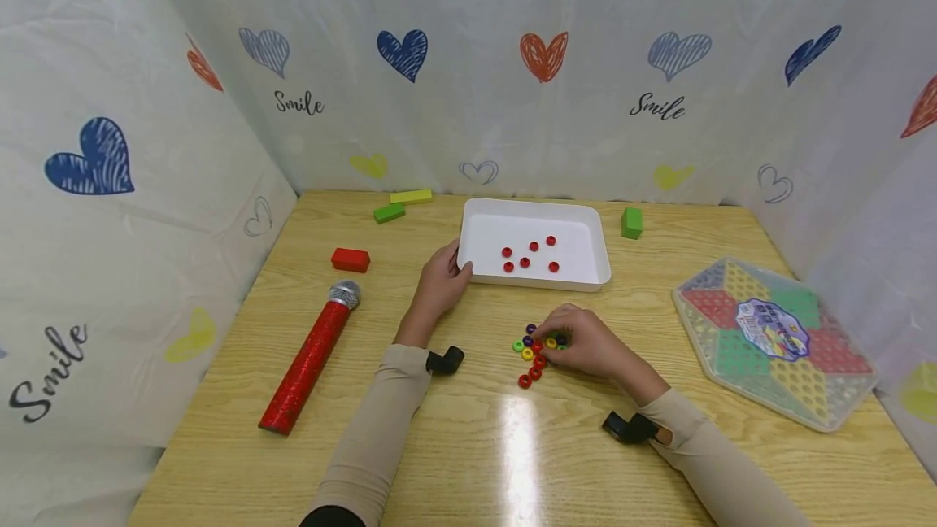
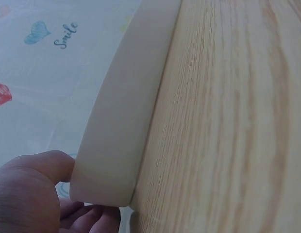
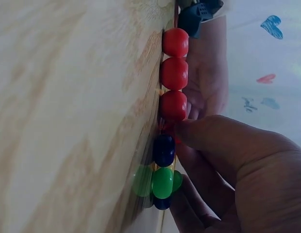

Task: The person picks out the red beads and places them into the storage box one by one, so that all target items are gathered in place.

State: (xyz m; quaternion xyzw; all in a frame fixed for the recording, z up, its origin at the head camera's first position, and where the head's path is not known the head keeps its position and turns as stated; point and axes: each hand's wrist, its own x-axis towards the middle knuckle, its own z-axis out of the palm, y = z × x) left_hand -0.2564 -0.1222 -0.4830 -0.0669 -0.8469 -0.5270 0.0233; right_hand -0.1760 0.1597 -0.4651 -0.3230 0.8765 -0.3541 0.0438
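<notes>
The white tray [image 1: 486, 226] is gripped at its corner by the left hand [image 1: 442, 279] — fingers partly hidden. Coloured beads [image 1: 528, 354] are bunched at the right hand [image 1: 583, 340]; whether a red bead [image 1: 538, 346] (half-covered) is pinched cannot be told.
</notes>
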